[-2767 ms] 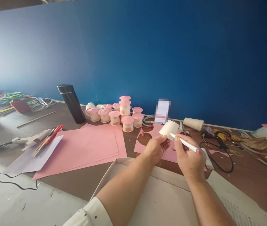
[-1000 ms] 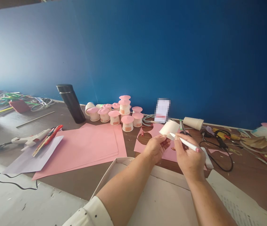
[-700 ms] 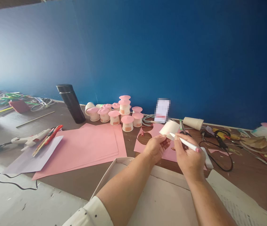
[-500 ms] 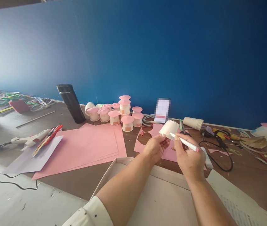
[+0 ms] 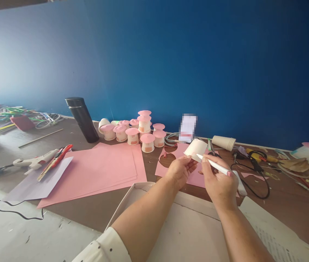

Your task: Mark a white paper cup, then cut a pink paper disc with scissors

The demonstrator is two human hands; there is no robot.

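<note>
A plain white paper cup [image 5: 196, 148] is held mouth down and tilted by my left hand [image 5: 180, 171], whose fingers grip its rim. My right hand [image 5: 221, 183] is closed round a white pen [image 5: 218, 166], its tip at the cup's lower side; whether it touches the cup I cannot tell. Pink paper with round cut-outs [image 5: 161, 171] lies beneath both hands. Left of them stand several decorated paper cups [image 5: 147, 145] with pink disc tops and drawn windows and doors. Below my forearms is a shallow white box lid [image 5: 181, 233].
Pink sheets [image 5: 102, 169] lie to the left, beside a glue gun [image 5: 36, 160] and a red box cutter [image 5: 59, 160]. A black flask [image 5: 83, 120] stands near the blue wall. Stacked cups [image 5: 223, 142] and tangled black cable [image 5: 255, 163] lie to the right.
</note>
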